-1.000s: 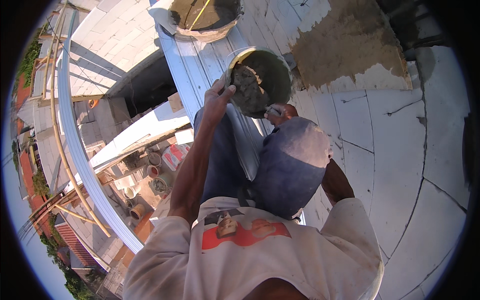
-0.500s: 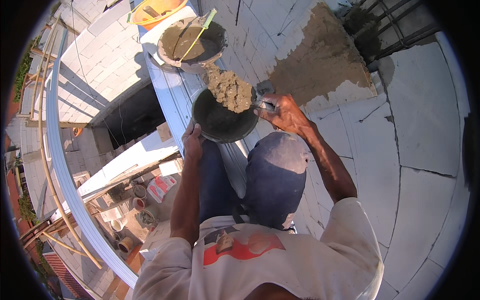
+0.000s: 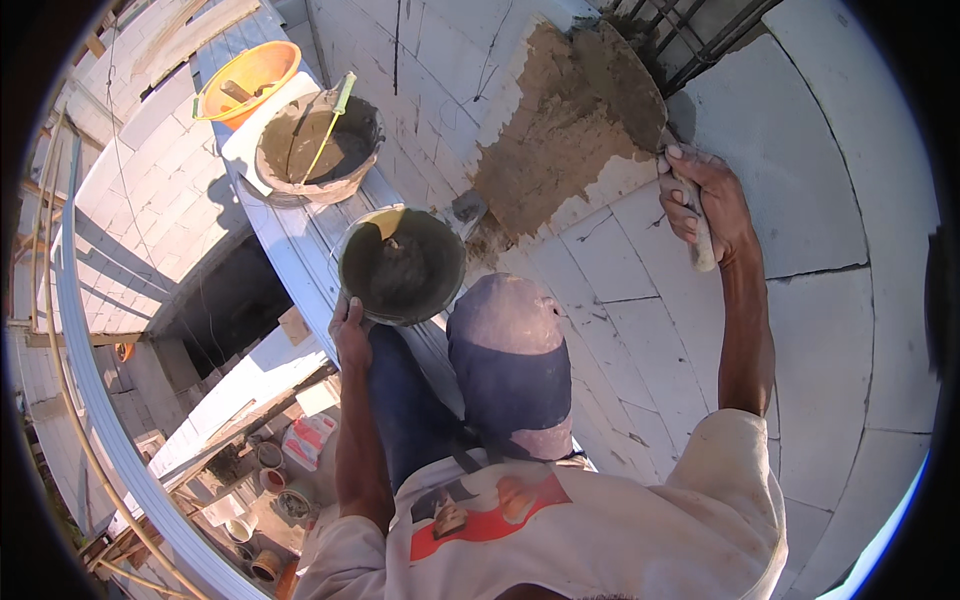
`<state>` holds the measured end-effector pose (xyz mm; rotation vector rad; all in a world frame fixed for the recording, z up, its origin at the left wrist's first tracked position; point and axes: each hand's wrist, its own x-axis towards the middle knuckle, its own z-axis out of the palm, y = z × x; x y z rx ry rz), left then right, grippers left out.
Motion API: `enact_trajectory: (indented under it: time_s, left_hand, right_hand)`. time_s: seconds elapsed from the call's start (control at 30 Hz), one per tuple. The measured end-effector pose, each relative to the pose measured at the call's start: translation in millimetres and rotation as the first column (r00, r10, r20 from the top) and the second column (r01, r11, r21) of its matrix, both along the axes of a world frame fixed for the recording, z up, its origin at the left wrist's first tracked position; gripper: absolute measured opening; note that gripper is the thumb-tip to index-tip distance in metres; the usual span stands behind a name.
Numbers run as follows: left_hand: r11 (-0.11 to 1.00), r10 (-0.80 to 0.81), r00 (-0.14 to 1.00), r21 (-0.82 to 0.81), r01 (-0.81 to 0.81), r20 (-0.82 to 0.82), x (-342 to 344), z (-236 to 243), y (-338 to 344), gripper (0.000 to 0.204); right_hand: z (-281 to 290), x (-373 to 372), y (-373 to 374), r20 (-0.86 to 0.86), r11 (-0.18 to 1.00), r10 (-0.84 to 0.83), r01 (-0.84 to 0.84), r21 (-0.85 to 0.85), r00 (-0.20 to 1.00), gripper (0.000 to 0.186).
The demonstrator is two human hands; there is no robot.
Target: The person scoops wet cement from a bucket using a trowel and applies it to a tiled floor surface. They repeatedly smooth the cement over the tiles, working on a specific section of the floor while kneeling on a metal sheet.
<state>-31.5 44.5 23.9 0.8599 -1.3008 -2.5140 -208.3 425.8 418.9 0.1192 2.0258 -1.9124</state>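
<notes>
My left hand (image 3: pixel 352 332) grips the near rim of a dark round mortar bowl (image 3: pixel 402 268) above my knee; some grey mortar sits inside. My right hand (image 3: pixel 705 195) is closed around the handle of a trowel (image 3: pixel 701 248), its arm stretched out to the right. The trowel's mortar-smeared blade lies against the upper right part of a wet brown mortar patch (image 3: pixel 560 125) on the pale block wall. The blade's outline partly blends into the mortar there.
A bucket of mortar (image 3: pixel 345 185) with a green-handled tool stands on the blue metal plank (image 3: pixel 310 225). Behind it is an orange basin (image 3: pixel 250 80). Dark steel bars (image 3: pixel 715 45) stick out beside the patch. Several buckets (image 3: pixel 266 566) stand far below at left.
My right hand has swung from the bowl to the wall, up and right. The mortar heap on the trowel is now at the patch. My left hand still holds the bowl.
</notes>
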Motion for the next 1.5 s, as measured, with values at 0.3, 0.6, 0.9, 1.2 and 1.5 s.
enact_trajectory:
  time_s: [0.3, 0.6, 0.9, 1.2, 1.5]
  left_hand:
    - [0.997, -0.012, 0.999, -0.076, 0.015, 0.037, -5, 6, -3, 0.047]
    - [0.857, -0.189, 0.982, -0.491, 0.157, -0.017, -55, 29, 19, 0.047]
    - [0.645, -0.414, 0.909, -0.688, 0.334, 0.053, -70, 47, 32, 0.051]
    - [0.679, -0.398, 0.914, -0.645, 0.351, 0.079, -65, 51, 25, 0.046]
    - [0.634, -0.398, 0.903, -0.664, 0.397, 0.16, -43, 51, 60, 0.048]
  right_hand:
    - [-123, 92, 37, 0.288, 0.996, 0.037, -0.013, -0.085, 0.957, 0.025]
    - [-305, 54, -51, -0.089, 0.264, 0.705, -0.144, 0.954, 0.704, 0.03]
    - [-333, -15, -81, 0.153, -0.018, 0.899, -0.316, 0.949, 0.411, 0.021]
    - [-328, 32, -77, 0.214, -0.011, 0.9, -0.471, 0.882, 0.379, 0.026]
    - [-327, -2, -49, 0.386, -0.171, 0.755, -0.409, 0.896, 0.531, 0.024]
